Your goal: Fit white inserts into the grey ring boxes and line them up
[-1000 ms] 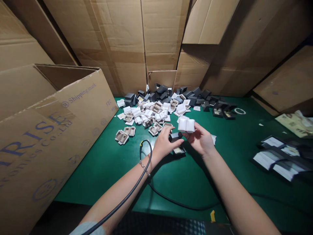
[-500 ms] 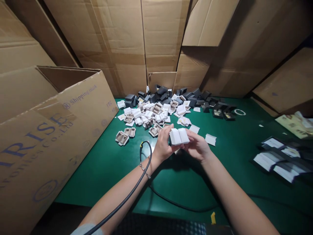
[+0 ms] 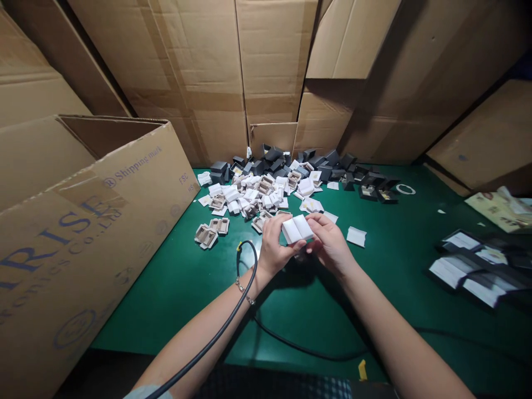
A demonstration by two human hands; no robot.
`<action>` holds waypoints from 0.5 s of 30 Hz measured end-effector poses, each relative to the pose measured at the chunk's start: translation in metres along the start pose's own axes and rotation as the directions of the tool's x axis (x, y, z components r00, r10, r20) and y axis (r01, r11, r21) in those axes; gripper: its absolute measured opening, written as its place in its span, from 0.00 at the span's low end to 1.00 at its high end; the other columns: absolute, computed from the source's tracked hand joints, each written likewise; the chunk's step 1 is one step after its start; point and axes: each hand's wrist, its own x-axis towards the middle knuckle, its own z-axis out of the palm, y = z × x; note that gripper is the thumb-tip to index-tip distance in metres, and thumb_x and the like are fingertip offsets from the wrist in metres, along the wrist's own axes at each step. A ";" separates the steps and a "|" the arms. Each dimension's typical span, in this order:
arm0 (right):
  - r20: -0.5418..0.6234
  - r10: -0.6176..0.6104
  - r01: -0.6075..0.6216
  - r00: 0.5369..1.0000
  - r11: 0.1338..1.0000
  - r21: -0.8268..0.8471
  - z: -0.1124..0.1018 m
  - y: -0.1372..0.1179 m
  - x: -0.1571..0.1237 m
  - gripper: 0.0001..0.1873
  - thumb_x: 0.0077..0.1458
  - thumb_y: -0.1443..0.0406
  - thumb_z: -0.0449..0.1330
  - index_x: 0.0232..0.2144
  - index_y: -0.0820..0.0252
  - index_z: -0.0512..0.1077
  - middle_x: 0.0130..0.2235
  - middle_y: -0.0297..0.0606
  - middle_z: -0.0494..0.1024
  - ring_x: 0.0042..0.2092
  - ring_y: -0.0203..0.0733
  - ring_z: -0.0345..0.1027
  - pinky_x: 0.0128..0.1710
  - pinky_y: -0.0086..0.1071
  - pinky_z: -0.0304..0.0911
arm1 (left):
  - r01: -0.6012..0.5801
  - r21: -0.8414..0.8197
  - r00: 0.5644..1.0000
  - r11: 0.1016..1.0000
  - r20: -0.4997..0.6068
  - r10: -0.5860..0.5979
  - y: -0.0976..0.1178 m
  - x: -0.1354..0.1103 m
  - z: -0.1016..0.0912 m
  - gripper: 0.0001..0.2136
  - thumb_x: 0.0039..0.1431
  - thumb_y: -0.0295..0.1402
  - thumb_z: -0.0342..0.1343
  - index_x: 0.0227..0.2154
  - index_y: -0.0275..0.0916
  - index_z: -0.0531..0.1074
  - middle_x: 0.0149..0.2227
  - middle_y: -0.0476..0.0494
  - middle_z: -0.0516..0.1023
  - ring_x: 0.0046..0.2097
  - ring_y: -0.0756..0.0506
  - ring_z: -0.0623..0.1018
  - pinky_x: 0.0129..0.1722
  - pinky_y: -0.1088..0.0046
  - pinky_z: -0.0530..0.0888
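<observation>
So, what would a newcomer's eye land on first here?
First, the two hands meeting at the middle of the green table: the left hand and right hand hold one white folded insert between them. Just behind lies a heap of white inserts backed by dark small boxes. A big open carton fills the left side.

Carton (image 3: 83, 233) lies on the worktop (image 3: 374, 288) at left; stacked cartons (image 3: 274, 72) wall off the back. Pile (image 3: 253, 197) sits centre back, with boxes (image 3: 332, 166) behind it and to its right and a ring (image 3: 405, 189) right of those. Left hand (image 3: 274, 249) and right hand (image 3: 332, 244) are just before the pile, both gripping one insert (image 3: 296, 229). A loose piece (image 3: 356, 236) lies just right of them. Trays (image 3: 474, 266) are far right. Cable (image 3: 216, 339) crosses the left arm from the near edge.
</observation>
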 end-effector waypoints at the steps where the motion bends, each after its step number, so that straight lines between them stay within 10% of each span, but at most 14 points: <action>1: -0.059 -0.079 0.076 0.995 0.996 -0.049 0.001 0.001 0.000 0.19 0.40 0.53 0.68 0.30 0.58 0.71 0.26 0.31 0.72 0.23 0.33 0.63 0.13 0.24 0.59 | 0.029 0.012 0.999 0.999 -0.016 -0.029 0.000 0.001 0.000 0.28 0.53 0.57 0.50 0.47 0.39 0.68 0.46 0.35 0.75 0.50 0.40 0.72 0.52 0.62 0.66; 7: -0.034 -0.424 0.372 0.905 0.827 -0.421 0.000 0.013 -0.006 0.21 0.44 0.55 0.67 0.41 0.56 0.76 0.44 0.41 0.76 0.42 0.43 0.71 0.38 0.37 0.72 | -0.002 0.109 0.996 0.994 -0.084 0.012 -0.005 0.001 0.002 0.22 0.55 0.46 0.56 0.50 0.39 0.67 0.48 0.36 0.75 0.51 0.40 0.72 0.52 0.61 0.66; 15: 0.123 -0.526 0.485 0.842 0.636 -0.600 -0.002 0.020 -0.004 0.29 0.45 0.59 0.67 0.51 0.53 0.70 0.46 0.41 0.74 0.47 0.46 0.69 0.44 0.40 0.71 | -0.102 0.199 0.994 0.975 -0.028 0.110 -0.006 -0.003 0.001 0.19 0.57 0.39 0.56 0.50 0.42 0.68 0.49 0.37 0.73 0.52 0.40 0.71 0.54 0.61 0.64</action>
